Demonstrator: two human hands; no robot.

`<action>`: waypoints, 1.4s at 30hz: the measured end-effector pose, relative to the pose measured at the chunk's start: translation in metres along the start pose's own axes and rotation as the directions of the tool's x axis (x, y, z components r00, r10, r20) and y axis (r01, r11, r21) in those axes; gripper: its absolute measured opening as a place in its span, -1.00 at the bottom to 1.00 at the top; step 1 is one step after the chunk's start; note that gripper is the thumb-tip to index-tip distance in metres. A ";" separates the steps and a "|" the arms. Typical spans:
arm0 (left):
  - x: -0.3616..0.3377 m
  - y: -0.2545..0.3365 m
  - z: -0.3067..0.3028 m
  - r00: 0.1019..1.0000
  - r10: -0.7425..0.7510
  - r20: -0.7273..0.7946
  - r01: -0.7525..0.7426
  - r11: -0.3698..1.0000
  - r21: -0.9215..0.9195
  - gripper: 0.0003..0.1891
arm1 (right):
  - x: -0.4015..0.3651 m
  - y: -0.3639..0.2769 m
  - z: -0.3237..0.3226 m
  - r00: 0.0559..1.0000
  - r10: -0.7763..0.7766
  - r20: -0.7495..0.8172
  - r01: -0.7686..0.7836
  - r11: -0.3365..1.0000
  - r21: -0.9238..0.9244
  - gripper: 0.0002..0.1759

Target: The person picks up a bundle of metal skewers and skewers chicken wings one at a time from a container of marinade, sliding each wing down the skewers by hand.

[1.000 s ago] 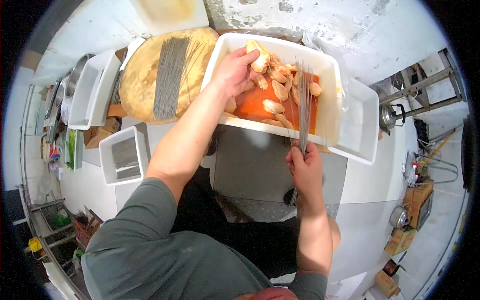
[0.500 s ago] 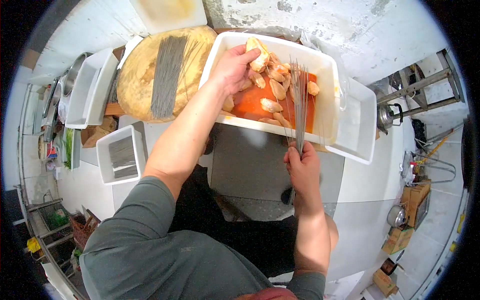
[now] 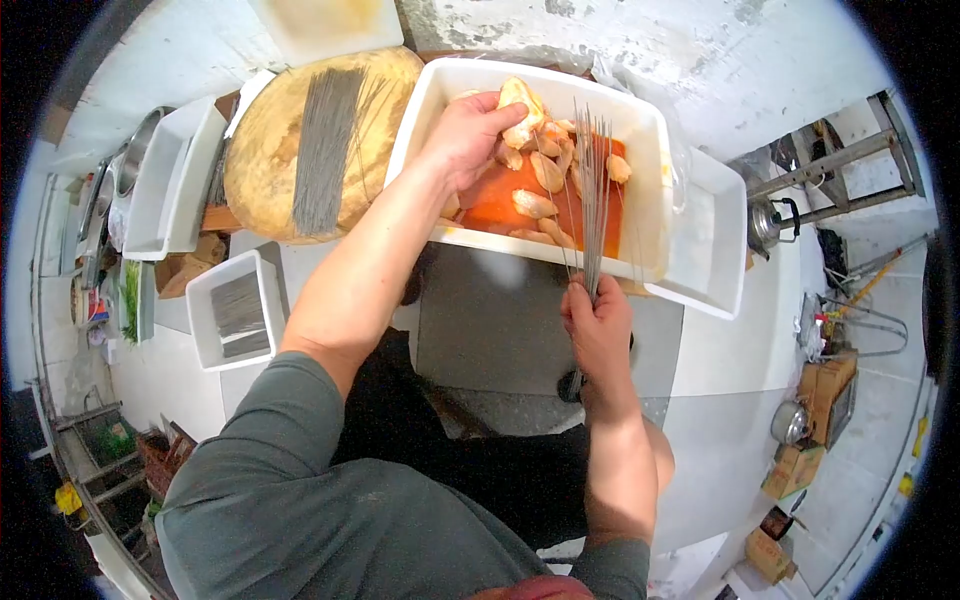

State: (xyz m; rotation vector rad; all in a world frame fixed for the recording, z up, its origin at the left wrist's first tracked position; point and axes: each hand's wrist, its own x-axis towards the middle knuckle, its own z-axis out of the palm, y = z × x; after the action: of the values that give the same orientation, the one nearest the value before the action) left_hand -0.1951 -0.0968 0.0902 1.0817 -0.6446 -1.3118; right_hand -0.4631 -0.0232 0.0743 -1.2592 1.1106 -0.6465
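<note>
My left hand (image 3: pixel 466 142) is closed around a raw chicken wing (image 3: pixel 524 110), thumb on top, over the left half of a white tub (image 3: pixel 408 140). Orange-red liquid (image 3: pixel 497 203) fills the bottom of this tub, and several more chicken wings (image 3: pixel 535 204) lie in it. At the tub's near edge, my right hand (image 3: pixel 600 325) grips a bundle of thin metal skewers (image 3: pixel 594 215). The skewers point away from me over the tub, and a few stray ones splay out to the sides. Their lower ends stick out below my fist.
A round wooden chopping block (image 3: pixel 262 150) stands left of the tub, with a pile of skewers (image 3: pixel 328 150) on it. More skewers lie in a small white bin (image 3: pixel 205 325). Another white container (image 3: pixel 712 235) adjoins the tub's right side. A kettle (image 3: pixel 765 228) stands farther right.
The whole view has shifted slightly, so the tub and block sit a little farther left. Both hands keep their holds; the wing looks turned slightly.
</note>
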 end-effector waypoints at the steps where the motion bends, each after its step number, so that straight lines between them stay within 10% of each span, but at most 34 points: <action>1: -0.001 -0.002 0.003 1.000 -0.001 -0.005 0.001 1.000 -0.002 -0.75 | 0.001 0.001 0.001 1.000 -0.003 -0.009 0.003 1.000 -0.020 -0.89; 33: -0.012 -0.022 0.023 0.999 -0.052 -0.006 0.051 0.992 -0.114 -0.82 | 0.029 -0.003 0.034 0.986 -0.095 -0.137 0.103 0.993 0.055 -0.86; 42: -0.014 -0.024 0.023 0.995 -0.089 -0.041 0.087 0.995 -0.051 -0.85 | 0.026 -0.012 0.035 0.985 -0.134 -0.108 0.116 0.980 -0.164 -0.81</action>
State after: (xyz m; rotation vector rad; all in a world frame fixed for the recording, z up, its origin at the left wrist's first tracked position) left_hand -0.2282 -0.0875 0.0803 1.1064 -0.5347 -1.3692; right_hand -0.4195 -0.0347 0.0760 -1.4507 1.2060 -0.7478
